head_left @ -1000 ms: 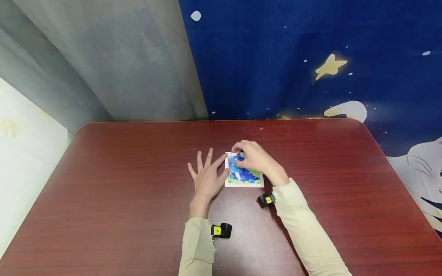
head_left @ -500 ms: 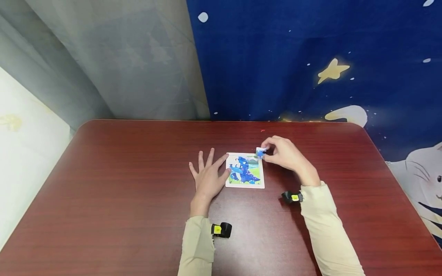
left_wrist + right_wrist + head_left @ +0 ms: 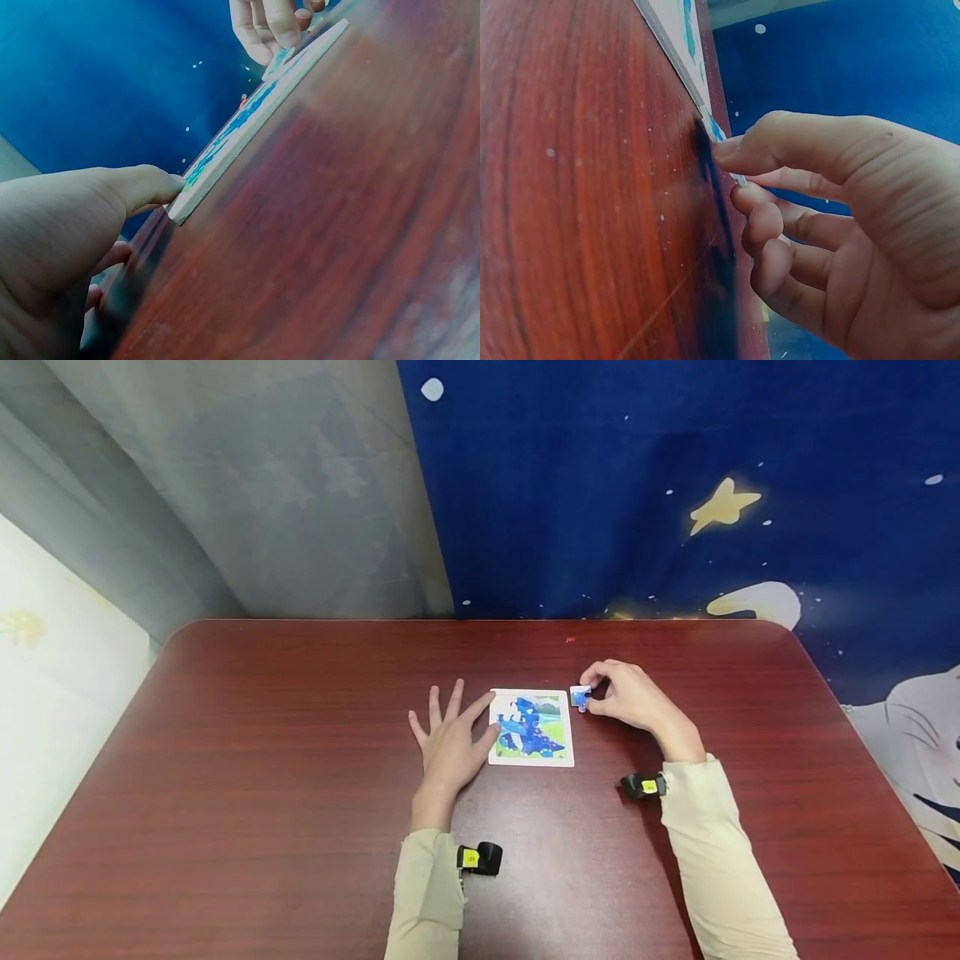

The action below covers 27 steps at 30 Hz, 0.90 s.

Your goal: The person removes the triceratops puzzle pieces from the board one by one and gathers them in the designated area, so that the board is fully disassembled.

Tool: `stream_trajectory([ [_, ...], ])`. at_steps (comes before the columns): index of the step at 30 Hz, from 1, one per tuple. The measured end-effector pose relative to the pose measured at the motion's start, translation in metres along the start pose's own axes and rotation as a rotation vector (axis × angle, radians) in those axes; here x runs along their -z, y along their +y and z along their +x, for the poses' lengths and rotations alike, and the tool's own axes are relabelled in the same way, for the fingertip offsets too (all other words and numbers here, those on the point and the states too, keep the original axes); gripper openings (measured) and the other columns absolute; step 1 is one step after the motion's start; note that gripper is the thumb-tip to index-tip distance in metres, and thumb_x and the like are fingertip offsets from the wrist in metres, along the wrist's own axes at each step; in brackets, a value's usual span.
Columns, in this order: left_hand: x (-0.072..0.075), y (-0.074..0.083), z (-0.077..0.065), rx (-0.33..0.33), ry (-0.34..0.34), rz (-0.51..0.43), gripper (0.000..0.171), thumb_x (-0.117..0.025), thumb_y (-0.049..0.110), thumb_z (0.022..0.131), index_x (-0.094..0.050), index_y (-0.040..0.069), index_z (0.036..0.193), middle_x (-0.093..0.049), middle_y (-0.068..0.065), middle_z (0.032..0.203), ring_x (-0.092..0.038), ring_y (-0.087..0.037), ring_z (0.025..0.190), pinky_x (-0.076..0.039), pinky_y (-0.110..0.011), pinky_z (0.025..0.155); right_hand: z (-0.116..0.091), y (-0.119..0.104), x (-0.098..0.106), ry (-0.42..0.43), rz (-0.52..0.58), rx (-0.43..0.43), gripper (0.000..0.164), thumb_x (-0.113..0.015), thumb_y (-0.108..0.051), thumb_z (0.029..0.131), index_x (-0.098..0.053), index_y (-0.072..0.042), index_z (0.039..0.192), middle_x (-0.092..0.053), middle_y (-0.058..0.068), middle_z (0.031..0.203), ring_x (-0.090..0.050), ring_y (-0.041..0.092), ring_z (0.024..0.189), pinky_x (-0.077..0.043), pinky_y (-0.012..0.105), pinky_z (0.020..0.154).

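A square jigsaw puzzle [image 3: 531, 727] with a white frame and a blue dinosaur picture lies on the table; a white gap shows at its upper left. My left hand [image 3: 450, 752] is spread, its thumb and index finger touching the frame's left side, as the left wrist view also shows. To the right of the frame, my right hand [image 3: 633, 697] pinches a small blue-and-white puzzle piece [image 3: 580, 697] between thumb and fingers. In the right wrist view the piece [image 3: 715, 129] is seen edge-on, close to the table, partly hidden by the thumb.
The dark red wooden table [image 3: 300, 777] extends around both hands. A tiny red bit [image 3: 570, 640] lies near the far edge. Behind hang a grey curtain [image 3: 300, 485] and a blue one [image 3: 570, 485] with stars. Black wrist cameras [image 3: 480, 858] sit on both forearms.
My right hand has lifted the puzzle piece out of the upper left of the puzzle and carried it right, past the frame's edge. The left hand has stayed in place.
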<state>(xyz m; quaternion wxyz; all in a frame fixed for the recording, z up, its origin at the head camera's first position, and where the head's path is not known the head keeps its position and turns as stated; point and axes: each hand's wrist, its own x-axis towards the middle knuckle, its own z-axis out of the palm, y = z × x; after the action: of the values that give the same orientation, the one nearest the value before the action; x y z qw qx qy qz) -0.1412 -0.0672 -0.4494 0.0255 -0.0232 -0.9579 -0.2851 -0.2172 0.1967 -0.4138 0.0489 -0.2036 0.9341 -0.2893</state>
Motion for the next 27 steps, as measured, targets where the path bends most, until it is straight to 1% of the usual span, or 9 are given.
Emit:
stream_trajectory([
  [5,0.0004,0.0003,0.0002,0.001,-0.003,-0.007,0.049,-0.057,0.039,0.088,-0.049,0.035,0.136,-0.021,-0.004,0.153,0.002,-0.032,0.14,0.01,-0.063,0.1,0.0001,0.0011,-0.0011,-0.005,0.009,-0.021,0.027,-0.075,-0.006,0.069,-0.062,-0.004,0.092,-0.06,0.007,0.085,-0.052,0.02,0.072,-0.042,0.033,0.067],
  [11,0.0015,0.0001,0.0002,-0.004,0.003,-0.015,0.049,-0.057,0.038,0.088,-0.049,0.034,0.136,-0.021,-0.005,0.153,0.001,-0.032,0.14,0.01,-0.063,0.1,0.0014,0.0031,-0.0035,-0.002,-0.009,-0.004,0.023,-0.075,-0.006,0.068,-0.063,-0.005,0.088,-0.059,0.007,0.084,-0.052,0.021,0.075,-0.043,0.034,0.068],
  [18,0.0015,-0.0008,-0.0001,0.0,0.004,-0.017,0.049,-0.057,0.039,0.088,-0.049,0.034,0.136,-0.021,-0.005,0.153,0.001,-0.033,0.14,0.009,-0.063,0.1,0.001,0.0033,-0.0068,-0.018,0.027,-0.03,0.025,-0.075,-0.007,0.071,-0.063,-0.003,0.092,-0.054,0.012,0.094,-0.05,0.023,0.075,-0.042,0.034,0.068],
  [24,0.0007,0.0001,0.0001,-0.005,0.006,-0.021,0.048,-0.057,0.039,0.088,-0.049,0.034,0.135,-0.021,-0.004,0.153,0.001,-0.032,0.14,0.01,-0.063,0.1,0.0008,0.0018,-0.0076,-0.031,0.04,-0.082,0.025,-0.073,-0.008,0.073,-0.063,-0.003,0.096,-0.053,0.013,0.098,-0.05,0.023,0.076,-0.043,0.034,0.069],
  [27,0.0002,0.0005,0.0003,-0.005,0.007,-0.02,0.048,-0.058,0.039,0.088,-0.049,0.034,0.135,-0.021,-0.005,0.153,0.001,-0.032,0.14,0.01,-0.063,0.1,0.0001,0.0017,-0.0075,-0.031,0.045,-0.083,0.027,-0.073,-0.008,0.074,-0.062,-0.002,0.098,-0.052,0.013,0.098,-0.05,0.023,0.077,-0.042,0.033,0.069],
])
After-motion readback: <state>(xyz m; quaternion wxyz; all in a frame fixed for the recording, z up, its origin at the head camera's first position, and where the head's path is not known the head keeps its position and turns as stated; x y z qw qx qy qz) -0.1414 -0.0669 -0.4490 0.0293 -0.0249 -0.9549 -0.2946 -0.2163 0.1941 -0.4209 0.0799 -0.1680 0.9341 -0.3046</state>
